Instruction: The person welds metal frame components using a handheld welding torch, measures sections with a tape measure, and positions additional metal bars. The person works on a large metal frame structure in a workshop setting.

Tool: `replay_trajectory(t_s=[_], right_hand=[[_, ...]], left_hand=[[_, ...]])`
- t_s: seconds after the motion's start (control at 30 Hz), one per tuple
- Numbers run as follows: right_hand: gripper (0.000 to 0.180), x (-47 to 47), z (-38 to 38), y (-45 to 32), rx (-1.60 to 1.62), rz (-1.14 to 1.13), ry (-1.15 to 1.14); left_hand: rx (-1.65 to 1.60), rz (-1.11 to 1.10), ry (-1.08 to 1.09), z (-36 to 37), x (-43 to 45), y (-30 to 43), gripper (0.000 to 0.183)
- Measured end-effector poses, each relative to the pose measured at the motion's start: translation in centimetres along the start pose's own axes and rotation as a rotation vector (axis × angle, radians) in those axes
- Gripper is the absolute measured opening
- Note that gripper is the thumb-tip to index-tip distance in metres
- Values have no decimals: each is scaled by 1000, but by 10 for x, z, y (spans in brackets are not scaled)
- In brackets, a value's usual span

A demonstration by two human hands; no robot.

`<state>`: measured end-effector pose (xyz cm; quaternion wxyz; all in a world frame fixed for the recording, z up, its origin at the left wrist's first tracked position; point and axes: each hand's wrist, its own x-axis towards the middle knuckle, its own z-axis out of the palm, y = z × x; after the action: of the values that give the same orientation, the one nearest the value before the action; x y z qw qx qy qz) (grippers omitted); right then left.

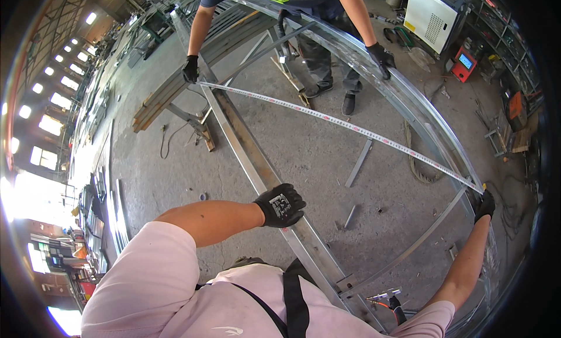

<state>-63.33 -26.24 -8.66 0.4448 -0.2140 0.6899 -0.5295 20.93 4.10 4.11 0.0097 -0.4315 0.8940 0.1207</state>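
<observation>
My left hand [280,205], in a black work glove, grips a long steel channel bar [250,138] that runs diagonally across the view. At the right, my gloved right hand [485,205] holds one end of a white tape measure [322,116], where a small yellow part shows. The tape stretches above the floor to a co-worker's gloved hand [190,69] at the far end of the channel. The co-worker's other gloved hand [381,60] rests on a metal rail [425,95], bent-looking at the picture's rim. My right fingers partly hide the tape's end.
A thin metal strip [407,250] links the channel and the right rail. Near me lies a tool with an orange hose [385,304]. Short metal offcuts [358,162] lie on the concrete floor. Stacked steel tubes [162,103] rest on a stand; a white machine cabinet [431,20] stands behind.
</observation>
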Motion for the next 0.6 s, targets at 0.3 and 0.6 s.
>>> replay_trajectory(t_s=[0.3, 0.6], right_hand=[[27, -15, 8, -8, 22, 27, 40], [28, -4, 2, -2, 34, 6, 48]], left_hand=[[16, 33, -31, -4, 1, 0, 26], [11, 24, 4, 1, -1, -1, 23]])
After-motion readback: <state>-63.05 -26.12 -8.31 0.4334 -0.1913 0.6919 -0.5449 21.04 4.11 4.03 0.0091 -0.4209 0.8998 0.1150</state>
